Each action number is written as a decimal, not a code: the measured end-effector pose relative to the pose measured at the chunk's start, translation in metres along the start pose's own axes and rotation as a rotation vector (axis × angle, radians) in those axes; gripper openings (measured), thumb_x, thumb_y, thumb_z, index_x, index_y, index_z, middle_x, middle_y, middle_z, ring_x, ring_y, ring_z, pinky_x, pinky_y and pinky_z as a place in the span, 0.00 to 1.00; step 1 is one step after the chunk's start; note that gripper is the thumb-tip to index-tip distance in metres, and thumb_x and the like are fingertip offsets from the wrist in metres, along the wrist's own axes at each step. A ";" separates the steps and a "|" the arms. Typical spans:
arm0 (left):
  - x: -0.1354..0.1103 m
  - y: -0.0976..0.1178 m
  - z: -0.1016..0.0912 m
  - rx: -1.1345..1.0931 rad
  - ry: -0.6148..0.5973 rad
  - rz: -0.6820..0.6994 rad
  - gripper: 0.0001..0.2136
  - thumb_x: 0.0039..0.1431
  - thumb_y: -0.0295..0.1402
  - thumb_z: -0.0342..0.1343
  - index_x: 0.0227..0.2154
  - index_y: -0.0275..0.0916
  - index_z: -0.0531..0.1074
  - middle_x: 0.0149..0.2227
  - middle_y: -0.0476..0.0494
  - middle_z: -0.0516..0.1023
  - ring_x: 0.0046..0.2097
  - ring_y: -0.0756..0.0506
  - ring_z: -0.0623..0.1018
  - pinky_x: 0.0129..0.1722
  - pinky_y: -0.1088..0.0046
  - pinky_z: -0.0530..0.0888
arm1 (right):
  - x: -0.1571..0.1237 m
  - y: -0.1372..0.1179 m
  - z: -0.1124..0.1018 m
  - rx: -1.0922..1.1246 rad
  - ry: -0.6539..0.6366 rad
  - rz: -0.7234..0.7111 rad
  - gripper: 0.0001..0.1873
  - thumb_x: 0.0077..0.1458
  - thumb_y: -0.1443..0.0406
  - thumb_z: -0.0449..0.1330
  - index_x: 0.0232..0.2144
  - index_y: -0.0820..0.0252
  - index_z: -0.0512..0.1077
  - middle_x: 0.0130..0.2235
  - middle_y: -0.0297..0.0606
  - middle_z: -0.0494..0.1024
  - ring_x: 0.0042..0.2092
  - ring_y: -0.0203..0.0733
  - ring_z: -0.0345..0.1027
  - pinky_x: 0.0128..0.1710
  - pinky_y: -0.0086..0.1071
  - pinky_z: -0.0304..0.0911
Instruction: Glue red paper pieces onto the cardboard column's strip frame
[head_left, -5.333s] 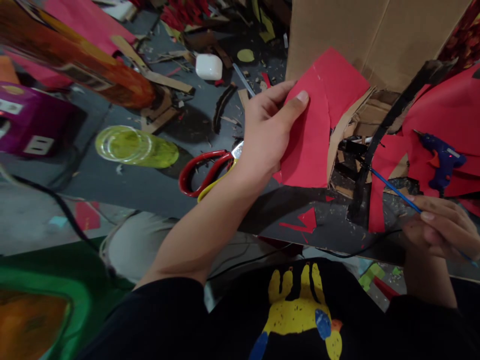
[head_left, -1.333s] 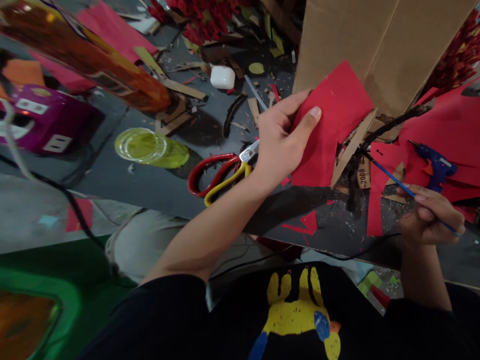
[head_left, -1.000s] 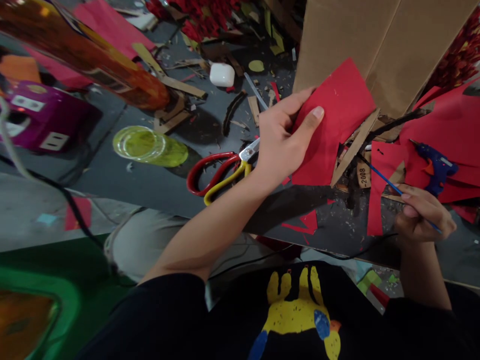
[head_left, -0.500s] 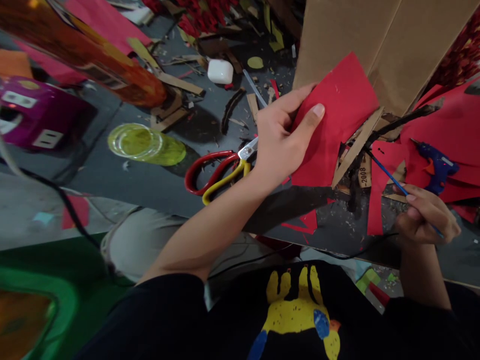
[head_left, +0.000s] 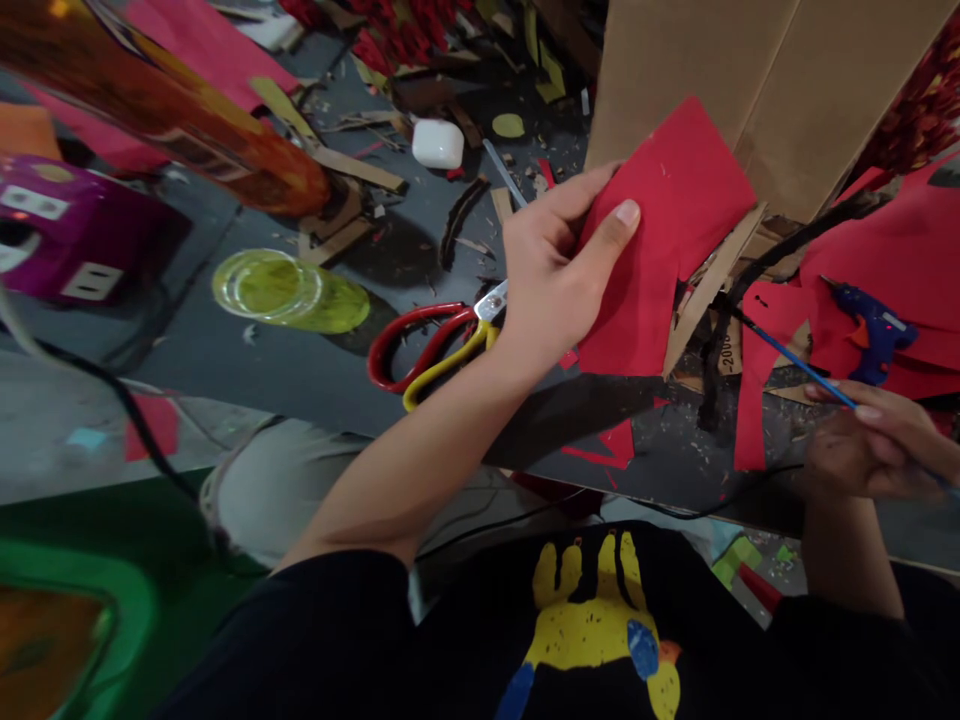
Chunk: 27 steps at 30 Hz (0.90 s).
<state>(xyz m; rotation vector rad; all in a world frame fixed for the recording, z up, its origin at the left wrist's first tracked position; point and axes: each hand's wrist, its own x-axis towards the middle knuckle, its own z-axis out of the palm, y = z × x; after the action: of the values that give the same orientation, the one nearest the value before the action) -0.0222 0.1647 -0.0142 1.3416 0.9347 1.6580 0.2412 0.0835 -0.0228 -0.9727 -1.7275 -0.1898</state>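
My left hand (head_left: 562, 265) is closed on a piece of red paper (head_left: 667, 210), thumb on top and fingers underneath. The paper is held tilted against a strip of cardboard (head_left: 716, 285). My right hand (head_left: 874, 440), at the right, grips a thin blue paintbrush (head_left: 802, 365). Its dark tip points left among dark twig-like strips (head_left: 712, 370) and cardboard scraps. Scissors (head_left: 431, 350) with red and yellow handles lie beside my left wrist, their blades partly hidden by it. A narrow cut red paper piece (head_left: 752, 420) lies below the brush.
A blue glue gun (head_left: 862, 330) rests on red sheets (head_left: 922, 240) at the right. Large cardboard (head_left: 690, 80) stands behind. On the left are a yellow-green glass (head_left: 289, 290), an orange bottle (head_left: 247, 150), a purple power socket box (head_left: 67, 230) and a white case (head_left: 437, 145).
My right hand has moved a little to the right with the paintbrush, drawing its handle along. My left hand and the red paper have shifted only slightly left.
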 end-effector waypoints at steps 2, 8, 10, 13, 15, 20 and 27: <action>0.002 -0.002 -0.002 -0.019 0.001 -0.026 0.13 0.49 0.44 0.64 0.39 0.50 0.78 0.39 0.57 0.82 0.44 0.44 0.78 0.46 0.66 0.77 | 0.008 0.000 0.008 0.039 0.275 -0.132 0.09 0.62 0.60 0.53 0.33 0.57 0.69 0.24 0.28 0.70 0.23 0.35 0.71 0.19 0.27 0.66; 0.004 -0.003 -0.003 -0.128 0.014 -0.107 0.12 0.49 0.44 0.65 0.37 0.52 0.79 0.38 0.56 0.82 0.43 0.42 0.79 0.46 0.61 0.77 | 0.024 0.002 0.017 0.164 0.449 0.026 0.08 0.61 0.62 0.54 0.33 0.59 0.70 0.24 0.27 0.68 0.21 0.32 0.70 0.16 0.23 0.65; 0.005 -0.003 -0.003 -0.175 0.019 -0.151 0.12 0.48 0.43 0.66 0.36 0.52 0.79 0.37 0.56 0.82 0.45 0.41 0.79 0.49 0.59 0.76 | 0.023 0.004 0.016 0.222 0.456 0.105 0.09 0.61 0.61 0.55 0.33 0.60 0.69 0.26 0.27 0.70 0.20 0.29 0.68 0.16 0.22 0.65; 0.006 -0.005 -0.006 -0.228 0.011 -0.223 0.13 0.45 0.42 0.68 0.35 0.50 0.79 0.37 0.57 0.83 0.51 0.38 0.77 0.55 0.57 0.75 | 0.022 0.005 0.015 0.275 0.379 0.177 0.10 0.60 0.61 0.56 0.31 0.62 0.67 0.26 0.27 0.69 0.19 0.29 0.67 0.15 0.21 0.65; 0.007 -0.009 -0.008 -0.253 -0.012 -0.249 0.13 0.45 0.42 0.68 0.35 0.50 0.79 0.36 0.57 0.83 0.55 0.37 0.74 0.58 0.55 0.73 | 0.021 0.006 0.016 0.286 0.342 0.163 0.09 0.60 0.62 0.56 0.30 0.62 0.66 0.24 0.26 0.69 0.20 0.31 0.69 0.16 0.21 0.66; 0.009 -0.018 -0.013 -0.256 -0.063 -0.241 0.07 0.52 0.38 0.63 0.36 0.52 0.78 0.35 0.58 0.83 0.59 0.39 0.71 0.65 0.52 0.66 | 0.019 0.009 0.017 0.262 0.350 0.132 0.08 0.60 0.64 0.56 0.30 0.61 0.65 0.23 0.27 0.68 0.22 0.33 0.70 0.19 0.23 0.69; 0.010 -0.023 -0.016 -0.227 -0.075 -0.223 0.07 0.54 0.36 0.62 0.37 0.51 0.77 0.36 0.61 0.83 0.60 0.40 0.70 0.67 0.52 0.63 | 0.020 0.009 0.013 0.227 0.406 0.169 0.10 0.60 0.61 0.56 0.29 0.61 0.64 0.23 0.27 0.68 0.21 0.32 0.69 0.18 0.23 0.68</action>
<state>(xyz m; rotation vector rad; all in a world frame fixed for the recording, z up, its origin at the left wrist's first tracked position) -0.0361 0.1820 -0.0333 1.0978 0.7948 1.4837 0.2369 0.1072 -0.0136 -0.8408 -1.2592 -0.0723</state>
